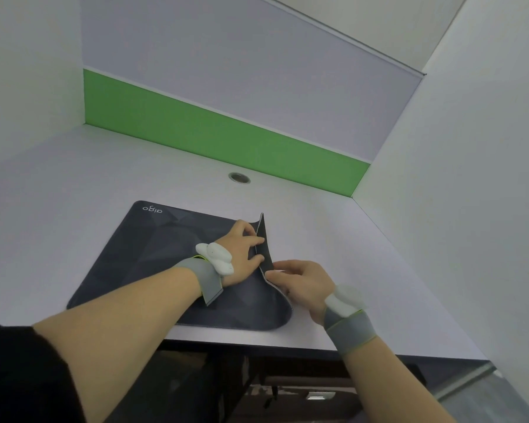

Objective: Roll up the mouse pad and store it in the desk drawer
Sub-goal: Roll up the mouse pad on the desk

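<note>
My left hand (242, 254) sits on top of the mouse pad (177, 264), fingers curled over the lifted right edge, thumb underneath I think, partly hidden. My right hand (300, 280) pinches the same flap from outside, low down near the front corner, fingertips pressed together on the fabric. Both wrists carry grey straps with white sensor pucks.

The pad lies flat on the white desk (74, 184), near the front edge. Only the right edge stands up, almost vertical, not curled over yet. So the roll has barely begun.

Orientation: the long axis runs left to right across the desk, slightly skewed, and the logo corner points to the back left. The lifted edge runs front to back, so the roll should travel leftward and the finished tube should lie front to back.

Risks, my judgement:
- The flap folds flat rather than curling, giving a crease and a loose, fat roll.
- My hands pull unevenly, the near end leads, and the roll goes conical.
- The front right corner already sits close to the desk's lip; dragging could slide the pad off.
- If my grip slips, the stiff edge springs back flat.

Desk drawer: not clearly visible; something dark shows below the desk, but I cannot tell what.
</note>
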`<act>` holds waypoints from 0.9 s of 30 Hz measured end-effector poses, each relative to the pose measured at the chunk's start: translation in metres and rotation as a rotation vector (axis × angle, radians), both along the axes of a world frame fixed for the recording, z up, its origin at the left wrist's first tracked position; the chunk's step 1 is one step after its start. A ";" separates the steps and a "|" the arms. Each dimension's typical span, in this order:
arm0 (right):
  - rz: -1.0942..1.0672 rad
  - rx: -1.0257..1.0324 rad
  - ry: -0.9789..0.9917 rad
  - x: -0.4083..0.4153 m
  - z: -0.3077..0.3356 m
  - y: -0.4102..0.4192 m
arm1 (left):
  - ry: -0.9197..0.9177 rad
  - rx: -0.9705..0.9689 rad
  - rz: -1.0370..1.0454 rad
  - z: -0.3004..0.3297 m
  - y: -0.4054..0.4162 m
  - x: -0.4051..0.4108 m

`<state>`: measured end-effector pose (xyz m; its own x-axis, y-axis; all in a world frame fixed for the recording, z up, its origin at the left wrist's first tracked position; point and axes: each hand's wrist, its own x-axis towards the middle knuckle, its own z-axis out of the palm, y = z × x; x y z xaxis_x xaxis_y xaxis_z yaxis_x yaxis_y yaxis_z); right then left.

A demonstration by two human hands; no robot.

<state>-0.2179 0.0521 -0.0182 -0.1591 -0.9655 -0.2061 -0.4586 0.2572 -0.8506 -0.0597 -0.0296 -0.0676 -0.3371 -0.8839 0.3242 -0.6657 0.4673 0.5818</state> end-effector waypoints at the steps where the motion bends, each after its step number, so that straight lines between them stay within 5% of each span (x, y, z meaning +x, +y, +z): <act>1: 0.007 -0.004 0.027 0.001 0.000 0.000 | 0.001 -0.002 -0.002 0.000 -0.001 0.000; 6: 0.019 -0.070 0.286 0.012 0.002 0.002 | 0.005 0.028 -0.007 -0.001 -0.006 0.004; 12: 0.008 -0.124 0.321 0.027 0.006 0.008 | 0.034 0.113 -0.024 0.006 -0.008 0.009; 21: 0.094 -0.242 0.757 0.072 0.007 0.008 | 0.425 0.387 -0.001 0.020 -0.007 0.016; 24: 0.152 -0.195 0.936 0.084 0.006 0.006 | 0.397 0.377 0.015 0.023 -0.005 0.023; 27: 0.204 -0.189 0.918 0.083 0.005 0.007 | 0.344 0.341 0.039 0.023 -0.005 0.029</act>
<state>-0.1352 0.0586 -0.0129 -0.0062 -0.9970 0.0775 -0.9876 -0.0060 -0.1568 -0.0304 -0.0348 -0.0447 -0.2260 -0.9689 0.1011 -0.4207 0.1907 0.8869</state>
